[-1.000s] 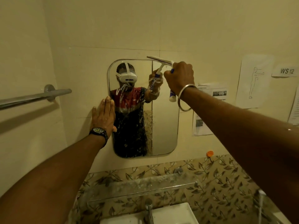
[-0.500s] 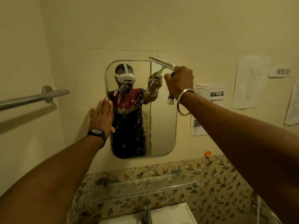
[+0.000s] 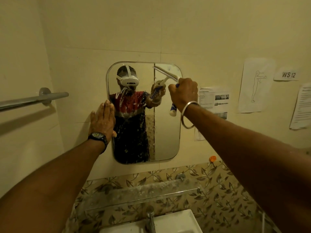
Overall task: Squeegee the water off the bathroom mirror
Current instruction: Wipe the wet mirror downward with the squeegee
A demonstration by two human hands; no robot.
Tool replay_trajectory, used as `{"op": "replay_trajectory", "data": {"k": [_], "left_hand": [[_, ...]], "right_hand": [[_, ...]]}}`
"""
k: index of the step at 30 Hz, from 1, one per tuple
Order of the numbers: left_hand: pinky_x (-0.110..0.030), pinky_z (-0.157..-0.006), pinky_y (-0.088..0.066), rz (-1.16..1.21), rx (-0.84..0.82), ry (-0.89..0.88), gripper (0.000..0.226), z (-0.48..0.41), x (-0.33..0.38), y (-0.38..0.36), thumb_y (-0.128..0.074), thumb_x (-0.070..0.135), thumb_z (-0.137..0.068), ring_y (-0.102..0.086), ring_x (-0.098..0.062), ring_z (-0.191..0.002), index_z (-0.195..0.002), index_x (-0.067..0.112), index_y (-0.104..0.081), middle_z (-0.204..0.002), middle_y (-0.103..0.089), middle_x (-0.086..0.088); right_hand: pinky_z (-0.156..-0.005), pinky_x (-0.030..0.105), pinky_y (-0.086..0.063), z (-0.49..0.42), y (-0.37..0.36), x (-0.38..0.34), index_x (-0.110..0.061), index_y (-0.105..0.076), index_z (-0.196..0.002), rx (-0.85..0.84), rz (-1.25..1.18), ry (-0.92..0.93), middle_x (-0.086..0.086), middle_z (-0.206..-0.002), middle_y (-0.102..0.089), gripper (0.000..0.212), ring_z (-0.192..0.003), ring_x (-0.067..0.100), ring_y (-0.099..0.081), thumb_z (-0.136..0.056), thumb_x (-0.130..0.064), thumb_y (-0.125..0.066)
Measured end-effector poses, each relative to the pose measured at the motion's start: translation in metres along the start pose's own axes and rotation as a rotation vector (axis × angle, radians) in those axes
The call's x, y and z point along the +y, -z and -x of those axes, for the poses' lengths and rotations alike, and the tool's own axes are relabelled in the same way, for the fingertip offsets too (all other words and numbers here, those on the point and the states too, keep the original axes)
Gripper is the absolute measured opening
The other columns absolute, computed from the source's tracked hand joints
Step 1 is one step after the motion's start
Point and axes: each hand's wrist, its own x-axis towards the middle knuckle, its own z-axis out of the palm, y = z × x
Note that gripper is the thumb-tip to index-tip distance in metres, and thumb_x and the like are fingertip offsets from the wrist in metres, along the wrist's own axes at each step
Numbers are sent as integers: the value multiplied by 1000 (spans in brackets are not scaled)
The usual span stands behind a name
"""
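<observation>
A rounded rectangular mirror [image 3: 166, 132] hangs on the cream tiled wall. Water drops and streaks cover its left and middle part; the right strip looks wiped. My right hand [image 3: 183, 93] grips the blue-and-white handle of a white squeegee [image 3: 165, 72], whose blade lies slanted against the mirror's upper right area. My left hand [image 3: 102, 120], with a black watch on the wrist, presses flat with straight fingers on the wall and the mirror's left edge.
A grey towel bar [image 3: 33, 100] juts from the left wall. A glass shelf [image 3: 139, 194] sits under the mirror, with a tap [image 3: 150, 217] and white basin [image 3: 176, 222] below. Paper sheets [image 3: 213, 101] hang right of the mirror. An orange hook [image 3: 212, 158] sits lower right.
The squeegee blade has come down a little from the mirror's top edge onto the glass. My left hand stays pressed at the mirror's left edge.
</observation>
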Motion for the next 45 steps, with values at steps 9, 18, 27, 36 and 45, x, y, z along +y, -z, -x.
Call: {"op": "replay_trajectory", "data": {"k": [9, 18, 27, 36, 45], "left_hand": [[-60, -124, -13, -7, 10, -3, 153, 3, 1, 2, -83, 65, -68, 14, -35, -157, -154, 3, 28, -166, 28, -17], [-61, -124, -14, 13, 17, -4, 156, 2, 0, -1, -85, 63, -65, 14, -34, -157, -153, 4, 29, -166, 28, -17], [-61, -124, -11, 12, -1, -7, 155, 3, 1, 1, -83, 66, -66, 16, -34, -157, -156, 3, 26, -166, 29, -17], [-61, -123, -14, 3, 1, -13, 152, 3, 0, 0, -83, 64, -67, 13, -35, -157, -157, 3, 23, -166, 29, -17], [-61, -123, -13, -10, 4, -15, 155, 1, 0, -2, -82, 67, -65, 14, -35, -157, -155, 2, 26, -166, 29, -17]], "right_hand": [[-44, 23, -32, 9, -10, 0, -13, -57, -69, -4, -19, -69, -1, -63, -53, 26, -50, 10, -45, -89, -28, -67], [-45, 25, -37, 4, 0, 1, -15, -58, -70, 43, -55, -102, -3, -62, -53, 25, -50, 9, -46, -89, -29, -67], [-44, 21, -32, 26, -20, 10, -15, -59, -71, 6, -71, -166, -4, -63, -52, 25, -51, 9, -47, -89, -30, -69], [-45, 23, -32, 14, -6, 16, -16, -54, -66, 65, -71, -159, -4, -59, -50, 29, -48, 8, -43, -88, -30, -68], [-46, 24, -37, 45, -27, 22, -14, -58, -70, -26, -61, -176, 1, -68, -56, 23, -54, 14, -51, -87, -27, -67]]}}
